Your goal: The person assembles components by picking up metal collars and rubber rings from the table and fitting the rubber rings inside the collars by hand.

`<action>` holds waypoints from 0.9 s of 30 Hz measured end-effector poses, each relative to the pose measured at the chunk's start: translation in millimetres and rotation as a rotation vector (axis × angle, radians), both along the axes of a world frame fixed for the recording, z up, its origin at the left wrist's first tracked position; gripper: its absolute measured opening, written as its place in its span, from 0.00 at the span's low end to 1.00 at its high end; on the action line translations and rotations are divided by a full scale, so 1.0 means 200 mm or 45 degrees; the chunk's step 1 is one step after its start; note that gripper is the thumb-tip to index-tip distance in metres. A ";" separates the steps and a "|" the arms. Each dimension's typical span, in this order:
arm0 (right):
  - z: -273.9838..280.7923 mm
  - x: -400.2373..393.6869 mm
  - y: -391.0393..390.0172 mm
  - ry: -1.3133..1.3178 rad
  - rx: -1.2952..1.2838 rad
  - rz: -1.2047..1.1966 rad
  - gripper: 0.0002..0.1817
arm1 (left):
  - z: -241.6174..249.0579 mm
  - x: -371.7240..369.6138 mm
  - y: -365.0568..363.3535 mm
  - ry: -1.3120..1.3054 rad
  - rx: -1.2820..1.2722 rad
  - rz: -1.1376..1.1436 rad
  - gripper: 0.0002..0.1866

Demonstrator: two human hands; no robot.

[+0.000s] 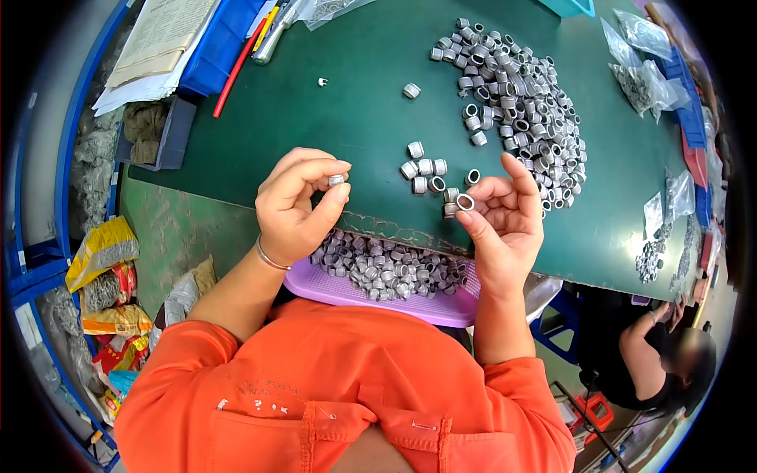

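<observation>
My left hand (pixel 300 201) is raised over the table's front edge, with a small grey metal ring (pixel 336 180) pinched between thumb and index finger. My right hand (pixel 505 221) holds another metal ring (pixel 465 202) at its thumb and fingers, its opening facing up toward me. Several loose rings (pixel 426 167) lie on the green table (pixel 363 102) between the hands. A large pile of like rings (pixel 528 110) covers the table beyond my right hand. Below the table edge, a purple tray (pixel 378 303) on my lap holds many more rings (pixel 394 272).
Papers (pixel 162 39), a blue bin (pixel 229 47), a red pen (pixel 239 71) and a grey box (pixel 175 134) are at the back left. Plastic bags (pixel 646 79) lie at the right. A co-worker (pixel 646 355) sits at the lower right.
</observation>
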State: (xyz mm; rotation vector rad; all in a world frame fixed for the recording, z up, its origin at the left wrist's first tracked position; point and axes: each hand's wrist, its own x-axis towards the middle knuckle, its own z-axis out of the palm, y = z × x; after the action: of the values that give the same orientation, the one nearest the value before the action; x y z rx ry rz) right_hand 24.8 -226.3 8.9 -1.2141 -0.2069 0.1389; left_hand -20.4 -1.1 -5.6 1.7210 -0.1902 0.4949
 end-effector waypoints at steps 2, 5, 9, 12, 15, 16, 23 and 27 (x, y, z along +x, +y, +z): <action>-0.01 -0.02 0.00 -0.026 -0.014 -0.014 0.38 | 0.00 -0.01 -0.01 -0.016 -0.019 0.032 0.11; 0.00 -0.04 0.00 -0.061 -0.037 -0.029 0.39 | -0.02 -0.01 -0.01 -0.069 -0.001 0.051 0.11; 0.00 -0.06 -0.03 -0.170 -0.056 -0.008 0.29 | -0.03 -0.02 0.00 -0.113 0.106 0.009 0.10; -0.01 -0.06 -0.07 0.137 0.299 0.203 0.16 | -0.03 -0.02 -0.01 -0.110 0.069 0.012 0.10; 0.01 -0.06 -0.08 0.415 0.576 0.344 0.11 | -0.03 -0.01 -0.01 -0.120 0.045 0.025 0.10; 0.01 -0.06 -0.08 0.495 0.638 0.337 0.11 | -0.03 -0.02 -0.02 -0.119 0.036 0.029 0.10; 0.02 -0.10 -0.11 0.623 0.773 0.435 0.09 | -0.04 -0.02 -0.02 -0.121 0.015 0.031 0.09; 0.08 -0.17 -0.11 0.139 -0.022 0.325 0.05 | -0.04 -0.01 -0.02 -0.126 0.010 0.024 0.09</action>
State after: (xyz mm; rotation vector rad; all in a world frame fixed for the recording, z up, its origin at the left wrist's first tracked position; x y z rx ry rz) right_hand -10.1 -248.5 24.2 -1.1905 -0.2653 0.4293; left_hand -23.4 -4.6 -12.7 1.7085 -0.2476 0.5948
